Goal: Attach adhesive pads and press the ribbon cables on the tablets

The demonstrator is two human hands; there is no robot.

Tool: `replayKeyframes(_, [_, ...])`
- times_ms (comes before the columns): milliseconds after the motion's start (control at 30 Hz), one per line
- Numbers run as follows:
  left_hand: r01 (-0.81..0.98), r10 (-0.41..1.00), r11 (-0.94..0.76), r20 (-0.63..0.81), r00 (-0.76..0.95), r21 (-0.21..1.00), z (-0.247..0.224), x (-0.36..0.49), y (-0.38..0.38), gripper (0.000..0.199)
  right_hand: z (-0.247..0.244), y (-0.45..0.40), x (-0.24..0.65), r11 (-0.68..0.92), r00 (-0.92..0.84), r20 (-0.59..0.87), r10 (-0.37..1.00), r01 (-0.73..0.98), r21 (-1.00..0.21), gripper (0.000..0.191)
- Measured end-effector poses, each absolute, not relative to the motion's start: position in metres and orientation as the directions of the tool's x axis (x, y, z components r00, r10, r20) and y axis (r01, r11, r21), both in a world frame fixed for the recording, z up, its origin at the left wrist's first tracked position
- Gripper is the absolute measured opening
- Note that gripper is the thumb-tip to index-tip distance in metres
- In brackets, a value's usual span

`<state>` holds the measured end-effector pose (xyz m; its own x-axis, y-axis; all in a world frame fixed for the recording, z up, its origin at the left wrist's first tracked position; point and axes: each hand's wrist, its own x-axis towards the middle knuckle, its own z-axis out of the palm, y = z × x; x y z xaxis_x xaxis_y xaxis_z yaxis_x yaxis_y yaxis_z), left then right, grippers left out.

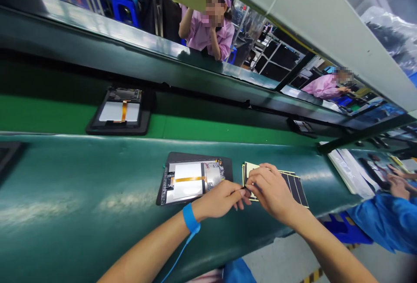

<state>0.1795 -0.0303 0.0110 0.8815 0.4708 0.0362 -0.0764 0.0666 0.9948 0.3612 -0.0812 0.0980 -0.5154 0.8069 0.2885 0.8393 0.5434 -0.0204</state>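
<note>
My left hand [224, 197], with a blue band on its wrist, is closed in a pinch. My right hand [272, 191] pinches too, its fingertips meeting those of the left. Between them shows a small black piece [243, 188], mostly covered by the fingers. Under and behind the right hand lies a stack of pale yellow sheets with black adhesive strips [296, 187]. Just left of my hands, an opened tablet [190, 181] rests on a black pad [177, 158]. Its white battery and an orange ribbon cable face up.
A second opened tablet [120, 110] sits on the green belt [182, 127] behind, another device [302, 126] farther right. White sheets [348, 172] lie right, near a co-worker's blue sleeve [384, 222]. A blue cord [177, 259] hangs from my wristband. A ledge and people in pink stand across.
</note>
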Motion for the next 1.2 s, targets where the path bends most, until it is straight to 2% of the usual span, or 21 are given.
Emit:
replayKeyframes(133, [-0.06,0.493,0.124,-0.009,0.87,0.991,0.01,0.171,-0.031,0.042,0.1,-0.069,0.356,0.561,-0.528,0.351,0.773,0.828,0.01,0.014])
replayKeyframes(233, [-0.047,0.552,0.114,-0.024,0.833,0.992,0.014,0.148,-0.026,0.039,0.103,-0.059,0.353,0.536,-0.472,0.379,0.796,0.841,-0.077,0.012])
replayKeyframes(267, [-0.041,0.593,0.074,-0.011,0.805,0.996,0.015,0.136,-0.022,0.037,0.103,-0.055,0.352,0.53,-0.454,0.373,0.809,0.838,-0.131,0.01])
replayKeyframes(333, [0.019,0.717,-0.149,0.095,0.69,0.989,0.015,0.104,-0.014,0.034,0.1,-0.047,0.346,0.526,-0.439,0.333,0.835,0.814,-0.247,0.008])
replayKeyframes(433, [0.26,0.858,-0.406,0.268,0.438,0.876,0.006,0.049,-0.003,0.032,0.084,-0.037,0.328,0.518,-0.473,0.212,0.855,0.755,-0.402,0.009])
replayKeyframes(500, [0.406,0.87,-0.475,0.35,0.347,0.78,-0.005,0.017,-0.001,0.03,0.069,-0.031,0.31,0.518,-0.528,0.13,0.839,0.706,-0.483,0.01])
replayKeyframes(600, [0.51,0.829,-0.559,0.448,0.334,0.654,-0.017,-0.015,-0.006,0.026,0.046,-0.023,0.278,0.544,-0.625,0.051,0.779,0.634,-0.549,0.009])
replayKeyframes(733, [0.627,0.751,-0.647,0.5,0.43,0.433,-0.016,-0.028,-0.014,0.025,0.026,-0.01,0.241,0.611,-0.72,0.002,0.694,0.588,-0.53,0.009])
replayKeyframes(800, [0.651,0.731,-0.667,0.487,0.478,0.363,-0.013,-0.029,-0.015,0.026,0.021,-0.001,0.228,0.644,-0.745,-0.016,0.667,0.586,-0.493,0.01])
replayKeyframes(933, [0.658,0.715,-0.69,0.421,0.558,0.3,-0.011,-0.028,-0.015,0.028,0.013,0.018,0.216,0.65,-0.743,-0.06,0.666,0.618,-0.442,0.011])
replayKeyframes(1200, [0.652,0.702,-0.712,0.26,0.663,0.259,-0.012,-0.022,-0.02,0.031,0.007,0.029,0.214,0.627,-0.727,-0.114,0.677,0.651,-0.428,0.01])
